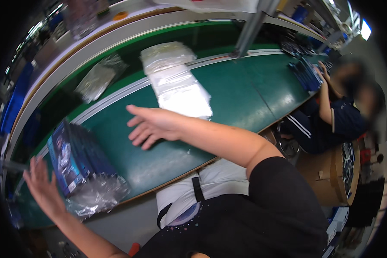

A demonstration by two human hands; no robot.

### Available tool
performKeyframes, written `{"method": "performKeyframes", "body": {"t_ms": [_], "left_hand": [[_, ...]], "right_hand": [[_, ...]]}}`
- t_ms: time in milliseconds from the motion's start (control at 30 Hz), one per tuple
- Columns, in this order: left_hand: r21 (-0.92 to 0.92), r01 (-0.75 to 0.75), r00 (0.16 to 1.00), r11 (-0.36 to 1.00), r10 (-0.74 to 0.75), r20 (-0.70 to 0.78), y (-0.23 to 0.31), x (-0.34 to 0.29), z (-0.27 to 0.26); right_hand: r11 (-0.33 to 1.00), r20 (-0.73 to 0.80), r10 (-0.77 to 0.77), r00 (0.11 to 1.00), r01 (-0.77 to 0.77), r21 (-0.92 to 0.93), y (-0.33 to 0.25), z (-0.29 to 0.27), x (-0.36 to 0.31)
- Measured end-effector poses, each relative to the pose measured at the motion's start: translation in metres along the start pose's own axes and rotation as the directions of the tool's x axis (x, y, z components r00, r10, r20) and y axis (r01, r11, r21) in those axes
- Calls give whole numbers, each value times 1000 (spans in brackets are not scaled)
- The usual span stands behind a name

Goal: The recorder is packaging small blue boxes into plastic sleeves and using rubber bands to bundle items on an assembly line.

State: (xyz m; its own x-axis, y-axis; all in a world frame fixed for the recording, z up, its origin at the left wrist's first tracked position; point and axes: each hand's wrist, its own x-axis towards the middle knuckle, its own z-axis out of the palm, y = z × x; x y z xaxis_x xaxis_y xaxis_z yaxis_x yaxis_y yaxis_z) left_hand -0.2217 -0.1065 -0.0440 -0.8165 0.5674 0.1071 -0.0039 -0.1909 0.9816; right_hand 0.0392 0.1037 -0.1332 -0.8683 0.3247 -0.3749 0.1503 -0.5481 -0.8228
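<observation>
My left hand point(41, 185) is raised with its fingers apart beside a row of dark blue printed boxes point(84, 150) at the left of the bench. It holds nothing; whether it touches the nearest box I cannot tell. Crumpled clear plastic wrap point(96, 193) bunches around the near end of the boxes. Above the green work surface point(129, 165) my right hand point(155, 127) is spread and holds nothing. Just beyond it lies a stack of clear plastic bags point(180, 92), running back to the rail.
More clear bags point(99, 79) lie beyond the metal rail on the left. A grey post point(251, 32) rises at the back. On the right a co-worker point(348, 112) handles a stack of blue boxes point(304, 75). A cardboard carton point(324, 174) stands below the bench edge.
</observation>
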Motion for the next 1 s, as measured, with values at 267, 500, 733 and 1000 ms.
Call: {"method": "performKeyframes", "body": {"t_ms": [267, 500, 733, 1000], "left_hand": [[314, -934, 312, 170, 819, 482, -20, -112, 100], [-21, -786, 186, 618, 269, 945, -114, -181, 258], [116, -878, 75, 465, -105, 992, -145, -215, 317], [146, -929, 65, 340, -240, 969, -140, -223, 328]], "right_hand": [[750, -727, -517, 452, 648, -131, -16, -150, -204], [373, -960, -181, -212, 889, -267, 12, -265, -336], [259, -886, -90, -455, 848, -462, 34, -384, -446], [530, -879, -184, -440, 708, -466, 32, -490, -498]]}}
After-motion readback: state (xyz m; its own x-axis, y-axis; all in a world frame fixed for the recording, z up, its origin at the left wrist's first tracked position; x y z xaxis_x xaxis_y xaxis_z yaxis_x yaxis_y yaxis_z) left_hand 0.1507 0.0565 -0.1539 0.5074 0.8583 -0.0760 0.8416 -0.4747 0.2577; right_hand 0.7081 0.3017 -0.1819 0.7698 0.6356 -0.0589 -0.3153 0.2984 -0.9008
